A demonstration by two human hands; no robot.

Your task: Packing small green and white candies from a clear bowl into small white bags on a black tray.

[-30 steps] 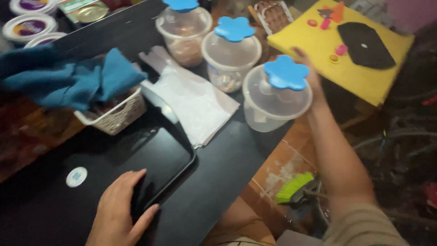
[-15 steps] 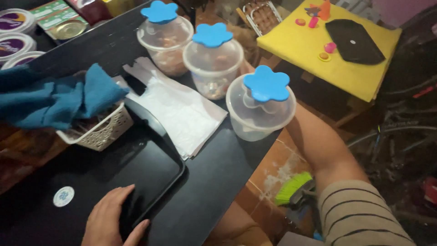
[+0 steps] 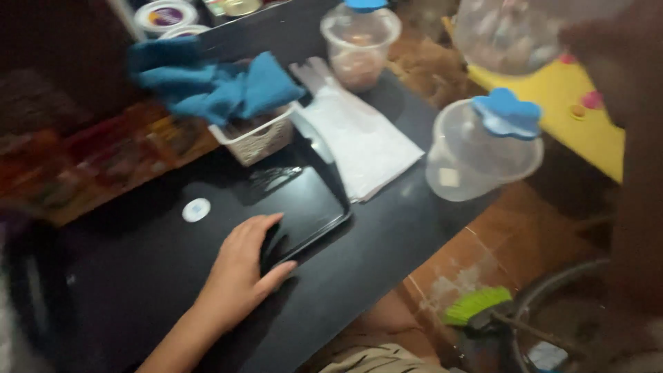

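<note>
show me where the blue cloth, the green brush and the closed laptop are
blue cloth (image 3: 214, 86), head view, on the bunched folds over the small white basket.
green brush (image 3: 476, 305), head view, on the bristles, down on the floor.
closed laptop (image 3: 207, 207), head view, on the black lid, by the round sticker.

1. A black tabletop (image 3: 387, 242) is seen, running diagonally through the view.
2. A closed black laptop (image 3: 228, 214) is laid flat on it, near the front edge.
3. A folded white cloth (image 3: 362, 145) is laid just beside the laptop's far corner.
4. A small white woven basket (image 3: 255, 138) is set behind the laptop; blue fabric (image 3: 214, 86) is draped over it.
5. A clear container with a blue flower-shaped lid (image 3: 483, 148) is placed at the table's right edge.
6. A second clear container (image 3: 359, 45) is placed farther back.
</note>
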